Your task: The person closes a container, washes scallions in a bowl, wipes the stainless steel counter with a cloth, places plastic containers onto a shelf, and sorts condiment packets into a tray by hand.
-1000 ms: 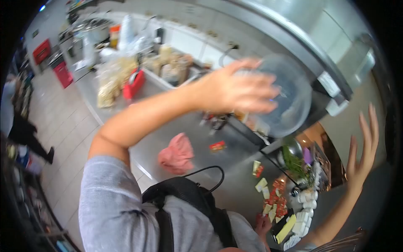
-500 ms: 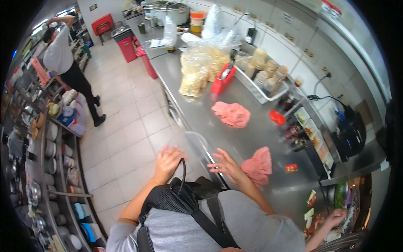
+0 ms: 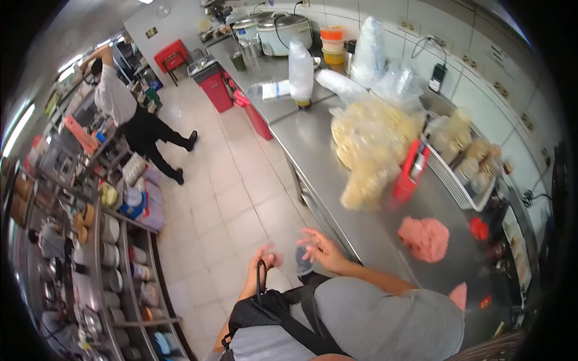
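The left hand (image 3: 266,257) and right hand (image 3: 327,251) are half-curled; whether they hold anything, I cannot tell. Just right of them, the counter (image 3: 370,230) bears a cloth (image 3: 424,239) and, farther forward, bags (image 3: 374,141).

blurry item at centre (image 3: 304,260): dark blue-gray
2 cloths (image 3: 424,239): salmon pink
wearer's shirt (image 3: 385,313): plain gray
harness (image 3: 259,311): black, mesh pattern
counter (image 3: 385,233): silver-gray
food bags (image 3: 367,144): pale yellow through clear plastic
holder (image 3: 409,174): red
basket (image 3: 444,178): white
tubs (image 3: 333,46): orange, white, yellow
bin (image 3: 217,92): pinkish red, black top
co-worker's shirt (image 3: 114,99): white
co-worker's trousers (image 3: 146,133): black
floor (image 3: 223,198): off-white tile grid
wall (image 3: 462,84): white tile grid
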`<state>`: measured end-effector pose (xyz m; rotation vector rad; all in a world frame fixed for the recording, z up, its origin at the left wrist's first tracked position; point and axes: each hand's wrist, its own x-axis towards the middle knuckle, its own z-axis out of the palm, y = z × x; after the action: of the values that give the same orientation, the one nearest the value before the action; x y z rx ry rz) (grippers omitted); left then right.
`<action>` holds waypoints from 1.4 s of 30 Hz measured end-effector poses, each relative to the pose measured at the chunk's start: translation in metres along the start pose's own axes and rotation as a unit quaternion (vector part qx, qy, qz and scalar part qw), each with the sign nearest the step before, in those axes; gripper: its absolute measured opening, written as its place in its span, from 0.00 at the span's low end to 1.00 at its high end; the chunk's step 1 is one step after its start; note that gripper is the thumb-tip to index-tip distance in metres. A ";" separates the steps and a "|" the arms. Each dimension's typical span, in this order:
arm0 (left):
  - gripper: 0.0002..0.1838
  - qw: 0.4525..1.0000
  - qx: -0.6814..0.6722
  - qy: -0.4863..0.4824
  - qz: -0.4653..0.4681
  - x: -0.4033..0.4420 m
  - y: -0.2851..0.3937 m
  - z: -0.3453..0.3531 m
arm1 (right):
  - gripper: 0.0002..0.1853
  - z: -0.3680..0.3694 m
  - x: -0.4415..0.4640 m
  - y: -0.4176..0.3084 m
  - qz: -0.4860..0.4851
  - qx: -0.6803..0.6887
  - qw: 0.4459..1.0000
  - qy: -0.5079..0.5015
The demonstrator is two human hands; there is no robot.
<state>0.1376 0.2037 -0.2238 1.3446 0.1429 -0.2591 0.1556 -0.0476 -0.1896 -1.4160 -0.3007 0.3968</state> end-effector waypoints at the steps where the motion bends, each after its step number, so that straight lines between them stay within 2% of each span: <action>1: 0.19 1.000 -0.001 -0.014 -0.023 0.029 0.005 -0.018 | 0.31 -0.002 0.032 0.005 0.012 0.031 0.999 0.001; 2: 0.18 0.998 -0.041 -0.037 -0.034 0.082 -0.015 -0.065 | 0.34 -0.001 0.059 0.009 0.000 0.040 0.999 0.024; 3: 0.17 0.993 -0.087 -0.058 -0.056 0.110 0.014 -0.068 | 0.34 0.001 0.079 -0.001 -0.017 0.012 0.999 0.047; 4: 0.12 0.999 -0.010 0.013 -0.038 0.120 0.039 -0.078 | 0.34 -0.001 0.101 -0.009 -0.026 -0.017 0.997 0.071; 5: 0.11 0.997 0.071 0.032 0.006 0.147 0.059 -0.099 | 0.35 -0.007 0.122 -0.018 -0.034 -0.051 0.994 0.095; 6: 0.11 0.986 0.154 0.060 0.007 0.183 0.063 -0.140 | 0.33 -0.017 0.142 -0.017 -0.073 -0.083 0.988 0.111; 7: 0.16 0.993 0.103 0.060 0.023 0.206 0.098 -0.148 | 0.31 -0.031 0.165 -0.016 -0.117 -0.119 0.978 0.126; 8: 0.18 0.990 0.072 0.118 0.038 0.218 0.140 -0.135 | 0.30 -0.046 0.184 -0.022 -0.110 -0.113 0.979 0.128; 10: 0.21 0.984 0.033 0.150 0.091 0.257 0.171 -0.158 | 0.26 -0.072 0.209 -0.035 -0.094 -0.104 0.982 0.128; 12: 0.23 0.978 -0.035 0.187 0.090 0.297 0.190 -0.177 | 0.23 -0.094 0.228 -0.062 -0.091 -0.122 0.975 0.165; 15: 0.23 0.990 -0.086 0.070 0.092 0.378 0.227 -0.187 | 0.24 -0.120 0.257 -0.079 -0.112 -0.139 0.952 0.247; 20: 0.20 0.992 -0.013 -0.005 0.127 0.584 0.331 -0.111 | 0.34 -0.153 0.324 -0.062 -0.118 -0.155 0.907 0.373; 23: 0.17 0.979 0.028 -0.097 0.178 0.719 0.381 -0.024 | 0.46 -0.168 0.380 -0.052 -0.104 -0.150 0.875 0.449; 25: 0.17 0.978 0.035 -0.133 0.160 0.790 0.408 0.051 | 0.53 -0.176 0.423 -0.048 -0.081 -0.124 0.850 0.506; 26: 0.16 0.973 0.018 -0.173 0.153 0.825 0.415 0.084 | 0.59 -0.183 0.447 -0.042 -0.100 -0.103 0.831 0.538; 27: 0.16 0.966 -0.001 -0.214 0.148 0.859 0.423 0.119 | 0.60 -0.189 0.468 -0.041 -0.107 -0.146 0.808 0.561; 29: 0.15 0.966 -0.044 -0.230 0.107 0.918 0.436 0.186 | 0.62 -0.202 0.506 -0.036 -0.125 -0.232 0.754 0.602; 30: 0.14 0.963 -0.055 -0.242 0.109 0.941 0.442 0.219 | 0.58 -0.203 0.519 -0.019 -0.053 -0.184 0.733 0.653; 32: 0.15 0.958 -0.048 -0.252 0.125 0.989 0.448 0.278 | 0.51 -0.212 0.528 -0.014 0.048 -0.189 0.757 0.624; 34: 0.17 0.955 -0.007 -0.250 0.157 1.041 0.434 0.333 | 0.44 -0.211 0.540 -0.017 0.109 -0.179 0.743 0.636; 36: 0.21 0.940 0.117 -0.159 0.278 1.108 0.401 0.386 | 0.37 -0.202 0.549 -0.034 0.130 -0.165 0.692 0.690; 37: 0.23 0.919 0.175 -0.111 0.336 1.105 0.399 0.400 | 0.36 -0.200 0.548 -0.027 0.132 -0.176 0.685 0.695; 38: 0.26 0.913 0.242 -0.126 0.304 1.106 0.401 0.407 | 0.36 -0.196 0.545 -0.016 0.136 -0.186 0.678 0.698; 41: 0.25 0.840 0.374 -0.106 0.379 1.124 0.400 0.438 | 0.36 -0.194 0.547 -0.021 0.163 -0.155 0.677 0.701; 42: 0.24 0.845 0.383 -0.116 0.353 1.108 0.408 0.437 | 0.36 -0.192 0.547 -0.019 0.174 -0.134 0.678 0.702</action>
<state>1.2928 -0.2538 -0.0194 2.0383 -0.7342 0.1828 0.7314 0.0196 -0.2138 -1.6732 1.2436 -0.5389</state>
